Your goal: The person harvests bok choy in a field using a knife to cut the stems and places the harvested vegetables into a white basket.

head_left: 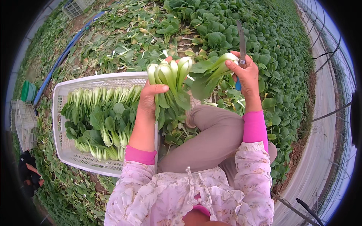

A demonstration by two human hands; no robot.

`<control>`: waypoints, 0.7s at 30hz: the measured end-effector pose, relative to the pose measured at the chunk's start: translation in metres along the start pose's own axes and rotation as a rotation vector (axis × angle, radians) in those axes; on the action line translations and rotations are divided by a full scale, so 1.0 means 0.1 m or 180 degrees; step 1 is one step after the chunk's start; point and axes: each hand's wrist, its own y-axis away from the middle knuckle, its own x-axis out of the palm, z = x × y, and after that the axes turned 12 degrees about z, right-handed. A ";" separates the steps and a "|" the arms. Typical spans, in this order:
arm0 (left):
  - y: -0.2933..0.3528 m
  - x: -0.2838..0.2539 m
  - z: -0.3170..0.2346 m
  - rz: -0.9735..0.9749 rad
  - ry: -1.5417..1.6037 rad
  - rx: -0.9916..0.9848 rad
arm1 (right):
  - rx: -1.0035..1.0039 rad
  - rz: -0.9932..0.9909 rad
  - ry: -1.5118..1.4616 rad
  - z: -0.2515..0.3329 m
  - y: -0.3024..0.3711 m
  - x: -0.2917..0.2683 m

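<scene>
My left hand (152,92) is closed around a bunch of several bok choy (168,75), pale stem ends up and leaves hanging down. In my right hand (247,75) are a knife (241,41) with a blue handle, its blade pointing up, and a single bok choy (218,67) pinched between thumb and fingers. That plant's leaves reach toward the bunch. Beside my left forearm stands a white plastic crate (60,124) holding rows of bok choy (102,98).
Uncut bok choy (283,64) grow thickly to the right and ahead. Loose leaves (128,41) litter the ground. A blue hose (64,54) runs along the left, near a green bucket (28,91) and white crates (25,124). A pale path (320,150) borders the right side.
</scene>
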 end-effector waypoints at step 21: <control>0.50 0.33 0.08 -0.0300 -0.0869 0.0830 | -0.0358 0.0139 -0.0023 0.29 0.40 1.44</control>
